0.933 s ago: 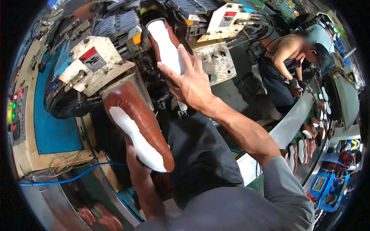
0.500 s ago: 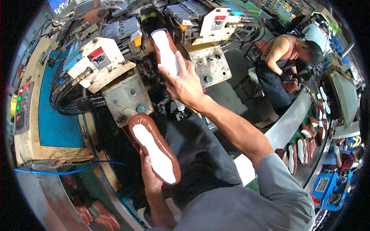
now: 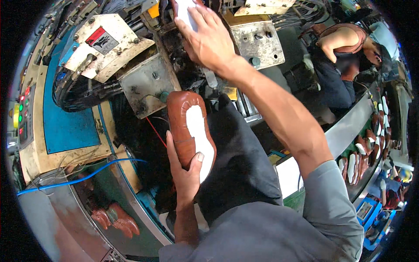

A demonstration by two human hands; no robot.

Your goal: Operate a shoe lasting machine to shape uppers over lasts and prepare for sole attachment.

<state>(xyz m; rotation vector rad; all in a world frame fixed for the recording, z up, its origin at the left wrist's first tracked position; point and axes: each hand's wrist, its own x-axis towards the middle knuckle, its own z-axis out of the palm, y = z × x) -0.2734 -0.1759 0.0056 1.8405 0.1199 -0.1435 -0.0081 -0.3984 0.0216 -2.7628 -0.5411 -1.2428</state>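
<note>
My left hand (image 3: 185,179) is closed round a brown leather shoe upper (image 3: 180,124) with a white bottom. The thumb presses on the white bottom, and the rounded toe points up and away from me. At the top edge, my right hand (image 3: 213,46) lies over a second brown shoe (image 3: 185,12), its white bottom facing up. The thumb is along that shoe's left edge and the fingers are on the bottom. This shoe sits between the two halves of a machine (image 3: 146,85), and its far end is cut off by the picture's edge.
A control panel with lit buttons (image 3: 22,114) stands at far left, near a blue hose (image 3: 89,175). Brown shoes (image 3: 124,220) lie lower left. On the right, a bench (image 3: 352,131) carries several shoes, with a seated co-worker (image 3: 342,61) beyond it. Black cables (image 3: 65,94) hang beside the machine.
The shoe in my left hand has risen and rolled, so its brown side shows and my thumb lies on its bottom. My right hand stays on the other shoe. The view has tilted downward.
</note>
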